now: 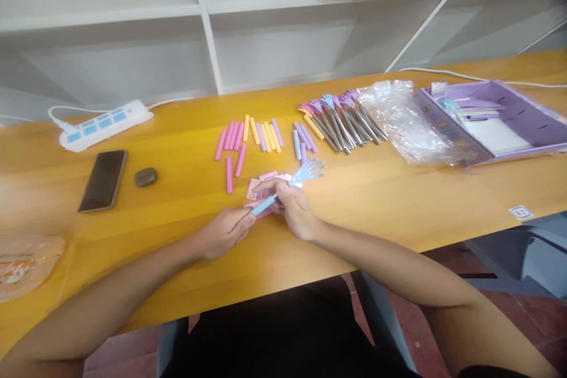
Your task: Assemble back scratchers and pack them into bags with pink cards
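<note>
Between my hands is a back scratcher with a light blue hand-shaped head point(308, 171) pointing to the upper right. My left hand point(228, 230) grips the lower end of its blue handle sleeve point(262, 207). My right hand point(296, 209) is closed around the metal rod just below the head. A short stretch of rod shows between the sleeve and my right fingers. Under the hands lie several pink printed cards point(254, 189), partly covered. Beyond them are loose pink sleeves point(229, 174), yellow sleeves point(268, 136) and purple sleeves point(305, 134).
Several back scratchers with bare metal rods point(348, 124) are heaped at the back. Right of them lie crumpled clear plastic point(398, 124) and an open purple box point(482, 153). A power strip point(106, 124), a phone point(103, 180) and a small dark case point(146, 176) are left.
</note>
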Demonstrator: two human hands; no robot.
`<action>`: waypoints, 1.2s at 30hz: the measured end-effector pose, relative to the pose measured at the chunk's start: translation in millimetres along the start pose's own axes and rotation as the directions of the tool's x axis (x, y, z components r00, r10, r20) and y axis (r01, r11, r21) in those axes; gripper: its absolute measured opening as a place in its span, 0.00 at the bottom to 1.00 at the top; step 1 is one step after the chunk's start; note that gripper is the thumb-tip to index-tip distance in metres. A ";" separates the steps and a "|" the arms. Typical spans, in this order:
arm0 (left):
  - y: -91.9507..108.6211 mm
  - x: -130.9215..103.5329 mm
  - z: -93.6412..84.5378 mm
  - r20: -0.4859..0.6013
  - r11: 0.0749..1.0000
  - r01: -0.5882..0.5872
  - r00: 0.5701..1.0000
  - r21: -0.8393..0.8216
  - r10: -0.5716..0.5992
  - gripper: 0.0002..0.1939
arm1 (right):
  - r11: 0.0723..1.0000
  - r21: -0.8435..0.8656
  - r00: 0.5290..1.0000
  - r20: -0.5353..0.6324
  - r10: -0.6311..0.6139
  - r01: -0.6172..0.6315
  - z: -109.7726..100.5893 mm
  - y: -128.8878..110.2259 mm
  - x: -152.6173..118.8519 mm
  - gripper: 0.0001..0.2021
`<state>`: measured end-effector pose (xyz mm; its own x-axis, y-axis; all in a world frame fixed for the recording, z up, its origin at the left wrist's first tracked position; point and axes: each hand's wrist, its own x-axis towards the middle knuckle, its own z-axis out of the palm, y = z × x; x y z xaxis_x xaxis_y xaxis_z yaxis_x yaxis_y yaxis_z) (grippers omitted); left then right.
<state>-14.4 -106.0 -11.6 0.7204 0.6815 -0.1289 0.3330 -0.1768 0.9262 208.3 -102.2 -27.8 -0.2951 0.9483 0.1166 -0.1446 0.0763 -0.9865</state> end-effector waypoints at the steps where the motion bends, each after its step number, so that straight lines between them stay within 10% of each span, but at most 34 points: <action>1: -1.2 0.1 0.0 -0.002 1.000 -0.001 1.000 -0.031 0.001 0.28 | 1.000 -0.025 0.999 0.029 -0.017 0.017 -3.5 -4.9 0.7 0.31; 6: -4.7 -0.1 -5.0 -0.086 0.994 0.044 0.995 -0.105 -0.053 0.26 | 0.981 -0.117 0.988 0.011 -0.154 0.154 -27.9 -27.6 15.4 0.24; 9: -0.2 -0.7 -16.8 -0.166 0.999 0.004 0.986 0.047 0.004 0.26 | 0.964 -0.160 0.966 -0.114 -0.233 0.214 -44.7 -40.2 28.1 0.17; 13: 9.6 -1.5 -35.3 -0.216 0.912 0.022 0.974 0.410 0.073 0.22 | 0.897 -0.305 0.945 0.027 -0.327 0.320 -65.4 -64.4 36.3 0.10; 23: 26.3 -10.6 -40.9 -0.092 0.306 -0.060 0.884 0.950 0.459 0.17 | 0.257 -0.693 0.718 0.530 -0.451 0.674 -63.0 -93.9 5.9 0.12; 32: 40.9 -16.1 -31.0 0.010 0.049 -0.049 0.797 0.998 0.603 0.09 | -0.238 -0.801 0.668 0.592 -0.452 0.549 -49.7 -79.6 -6.6 0.10; 36: 45.0 -15.8 -32.7 0.011 -0.009 -0.008 0.802 1.000 0.598 0.09 | -0.317 -0.818 0.661 0.574 -0.483 0.479 -51.2 -74.3 -9.3 0.10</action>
<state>-30.7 -101.5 43.7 0.7833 0.4327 0.4463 0.6000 -0.7138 -0.3612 270.1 -100.9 38.5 -0.6675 0.4130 0.6196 0.6775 0.6822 0.2751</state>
